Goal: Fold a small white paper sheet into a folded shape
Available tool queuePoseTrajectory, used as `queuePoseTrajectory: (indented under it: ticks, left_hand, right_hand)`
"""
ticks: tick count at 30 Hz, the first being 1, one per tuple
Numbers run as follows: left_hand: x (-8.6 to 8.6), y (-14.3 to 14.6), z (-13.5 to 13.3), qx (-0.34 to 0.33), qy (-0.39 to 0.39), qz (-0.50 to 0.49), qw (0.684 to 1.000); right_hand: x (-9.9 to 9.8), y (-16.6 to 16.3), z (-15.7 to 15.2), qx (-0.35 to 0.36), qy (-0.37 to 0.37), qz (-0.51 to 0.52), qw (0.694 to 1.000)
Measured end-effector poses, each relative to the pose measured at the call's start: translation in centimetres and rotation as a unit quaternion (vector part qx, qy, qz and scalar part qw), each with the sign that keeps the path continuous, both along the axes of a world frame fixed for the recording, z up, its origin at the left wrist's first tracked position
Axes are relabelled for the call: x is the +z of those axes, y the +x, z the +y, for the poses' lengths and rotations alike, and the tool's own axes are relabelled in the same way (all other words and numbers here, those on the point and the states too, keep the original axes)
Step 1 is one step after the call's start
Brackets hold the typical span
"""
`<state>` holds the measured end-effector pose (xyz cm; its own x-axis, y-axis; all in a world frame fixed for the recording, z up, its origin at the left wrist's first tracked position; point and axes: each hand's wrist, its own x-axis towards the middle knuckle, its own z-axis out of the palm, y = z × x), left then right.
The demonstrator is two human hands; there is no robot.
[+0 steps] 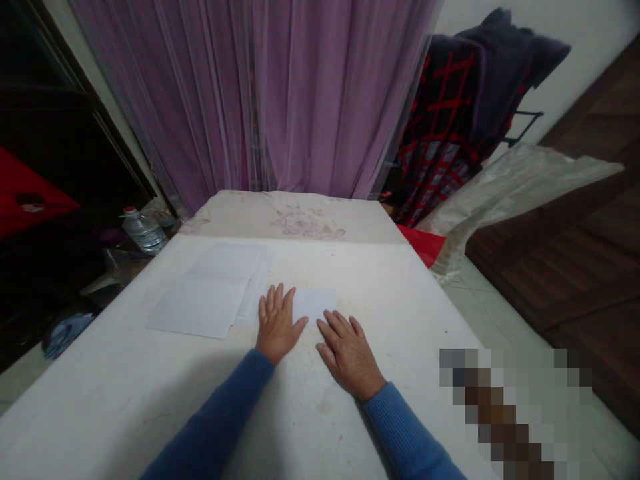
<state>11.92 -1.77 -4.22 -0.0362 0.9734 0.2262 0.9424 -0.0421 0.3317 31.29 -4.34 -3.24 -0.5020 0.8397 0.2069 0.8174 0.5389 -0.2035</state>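
Note:
Both of my hands lie flat on a white table (pixel 125 380), fingers stretched out. My left hand (pixel 277 325) rests with its fingertips at the left edge of a small folded white paper (pixel 314 304). My right hand (pixel 349 354) lies just below and right of that paper, its fingertips touching the near edge. Neither hand holds anything. A stack of white sheets (pixel 213 290) lies to the left of my left hand. Blue sleeves cover both forearms.
A flowered cloth (pixel 295 217) covers the table's far end. A plastic water bottle (pixel 143 231) stands off the left edge. Purple curtains (pixel 280 100) hang behind. Clothes on a rack (pixel 460 113) and plastic sheeting (pixel 515 183) stand at the right.

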Motion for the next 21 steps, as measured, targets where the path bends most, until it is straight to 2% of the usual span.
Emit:
queuePoseTrajectory:
  ticks: [5, 9, 17, 21]
  left_hand:
    - [0.0, 0.2, -0.6, 0.01, -0.059, -0.01, 0.998]
    - [0.4, 0.3, -0.4, 0.017, -0.073, -0.012, 0.997]
    - [-0.4, -2.3, -0.7, 0.04, -0.072, -0.004, 0.997]
    - [-0.4, -2.9, -0.7, 0.028, -0.082, 0.013, 0.996]
  right_hand:
    - [0.1, -1.4, -0.7, -0.015, 0.007, -0.008, 1.0]
    - [0.0, -2.1, -1.3, -0.025, 0.012, -0.004, 1.0]
    - [-0.3, 0.0, -1.7, -0.087, 0.026, -0.002, 0.996]
    - [-0.9, 0.2, -1.7, -0.103, 0.039, 0.003, 0.994]
